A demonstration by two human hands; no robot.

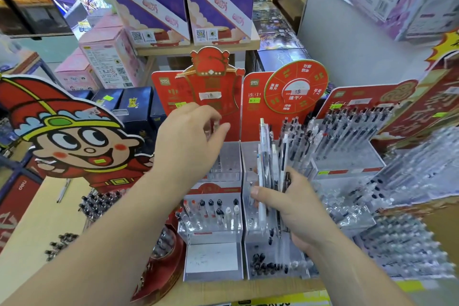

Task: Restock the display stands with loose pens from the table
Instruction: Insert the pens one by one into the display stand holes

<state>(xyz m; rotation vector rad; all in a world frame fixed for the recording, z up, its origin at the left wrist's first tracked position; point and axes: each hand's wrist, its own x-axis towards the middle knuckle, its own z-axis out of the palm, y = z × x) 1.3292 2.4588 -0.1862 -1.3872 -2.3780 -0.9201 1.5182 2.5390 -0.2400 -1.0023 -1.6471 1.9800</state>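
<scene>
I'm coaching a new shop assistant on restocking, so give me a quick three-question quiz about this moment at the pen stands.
1. True or false: the right hand grips a bundle of pens that stands upright.
2. Which stand is the left hand reaching over?
A) the left stand
B) the middle stand
C) the right stand
3. Fill in: on the table, loose pens lie to the ____ of the stands.

Key: 1 true; 2 A; 3 left.
</scene>
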